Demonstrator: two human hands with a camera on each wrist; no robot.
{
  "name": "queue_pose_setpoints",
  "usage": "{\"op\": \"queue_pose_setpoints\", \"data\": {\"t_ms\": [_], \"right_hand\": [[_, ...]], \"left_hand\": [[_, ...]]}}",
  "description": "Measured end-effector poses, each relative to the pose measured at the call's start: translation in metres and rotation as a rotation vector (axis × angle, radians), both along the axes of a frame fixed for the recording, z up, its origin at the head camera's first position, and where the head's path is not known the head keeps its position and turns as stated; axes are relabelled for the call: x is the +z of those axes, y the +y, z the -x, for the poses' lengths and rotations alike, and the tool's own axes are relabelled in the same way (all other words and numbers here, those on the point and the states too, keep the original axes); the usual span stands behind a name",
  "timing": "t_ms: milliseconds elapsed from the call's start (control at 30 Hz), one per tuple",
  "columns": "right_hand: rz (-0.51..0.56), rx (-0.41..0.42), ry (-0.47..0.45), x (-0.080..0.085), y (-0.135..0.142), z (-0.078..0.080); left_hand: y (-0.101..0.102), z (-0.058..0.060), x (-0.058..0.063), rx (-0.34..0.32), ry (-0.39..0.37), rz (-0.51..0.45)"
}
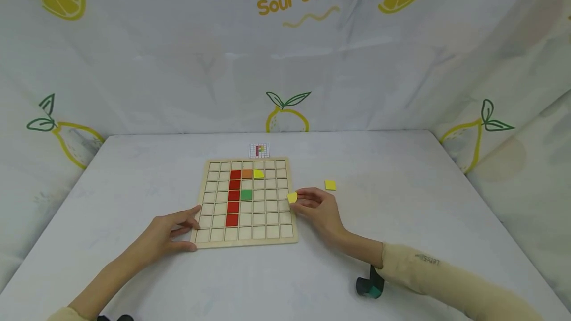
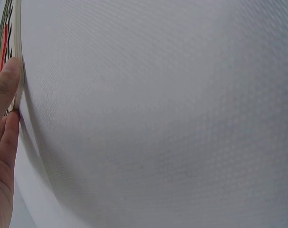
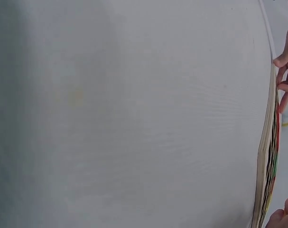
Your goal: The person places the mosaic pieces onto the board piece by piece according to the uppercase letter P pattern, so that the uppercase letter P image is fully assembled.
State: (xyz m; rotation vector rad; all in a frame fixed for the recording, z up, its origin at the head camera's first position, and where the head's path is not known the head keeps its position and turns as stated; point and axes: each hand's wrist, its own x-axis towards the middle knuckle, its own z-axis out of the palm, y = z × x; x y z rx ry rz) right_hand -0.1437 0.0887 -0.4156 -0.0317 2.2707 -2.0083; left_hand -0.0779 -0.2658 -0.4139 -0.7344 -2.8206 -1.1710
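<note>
A wooden grid board (image 1: 272, 219) lies on the table. Five-row red tiles (image 1: 233, 207) run down one column, with an orange tile (image 1: 247, 174), a yellow cut-corner tile (image 1: 258, 174) and a green tile (image 1: 246, 195) to their right. My left hand (image 1: 166, 232) holds the board's near left corner, thumb at the front edge and fingers at the left edge. Over the board's right edge, my right hand (image 1: 322, 212) pinches a yellow tile (image 1: 292, 197) at its fingertips. In the right wrist view, that hand shows only in the lower right corner, and the tile is not clearly visible.
Right of the board lies a yellow square tile (image 1: 329, 185). A small printed pattern card (image 1: 259, 150) sits behind the board's far edge. Beyond the white table (image 1: 401, 172) hangs a lemon-print curtain (image 1: 200, 63).
</note>
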Motion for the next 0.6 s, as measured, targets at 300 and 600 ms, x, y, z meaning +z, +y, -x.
{"op": "queue_pose_setpoints", "data": {"t_ms": [300,600], "right_hand": [[0.035,0.026,0.01,-0.002,-0.02,0.008],[-0.002,0.075,-0.012,-0.004,-0.04,0.015]], "left_hand": [[0.0,0.0,-0.001,0.001,-0.005,-0.006],[0.0,0.001,-0.001,0.005,-0.015,-0.017]]}}
